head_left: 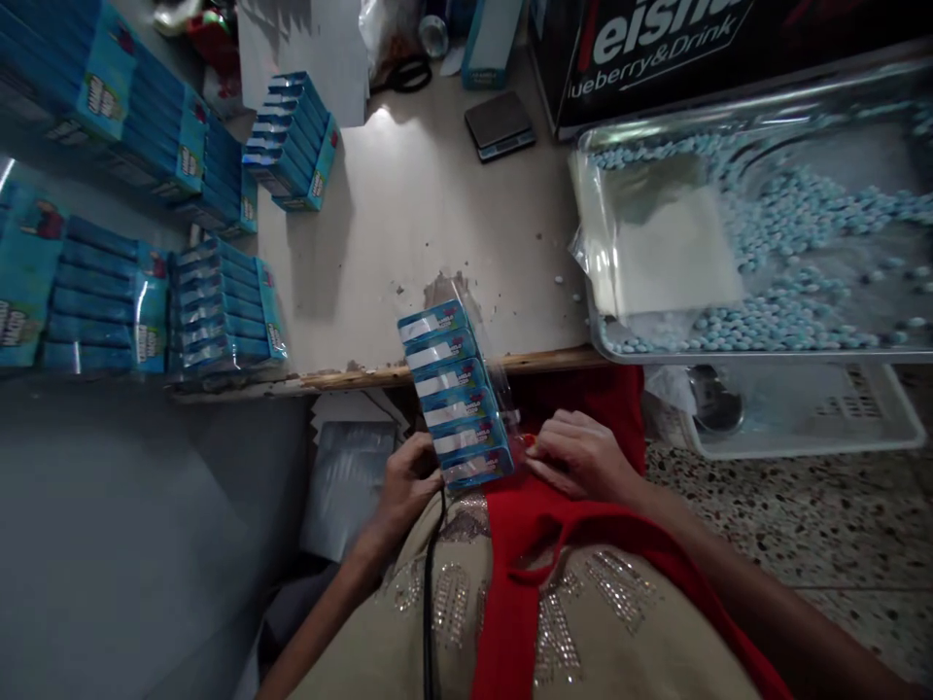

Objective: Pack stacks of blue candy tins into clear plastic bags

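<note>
A row of several small blue boxes (pixel 456 394), bundled in clear plastic wrap, is tilted over the table's front edge, close to my body. My left hand (pixel 412 481) is closed on the bundle's near left corner. Loose clear wrap (pixel 500 384) sticks out along its right side and past its far end. Right of the bundle, my right hand (pixel 583 452) has its fingers pinched together beside the wrap. A small orange-red bit shows at those fingertips; I cannot make out what they hold.
More blue box bundles (pixel 223 301) stand stacked at the left. At the right, a metal tray (pixel 765 358) holds pale blue pieces and clear bags (pixel 656 233). A small scale (pixel 500 126), black scissors (pixel 404 75) and a black carton (pixel 656 58) are at the back. A white basket (pixel 816 442) sits below the tray.
</note>
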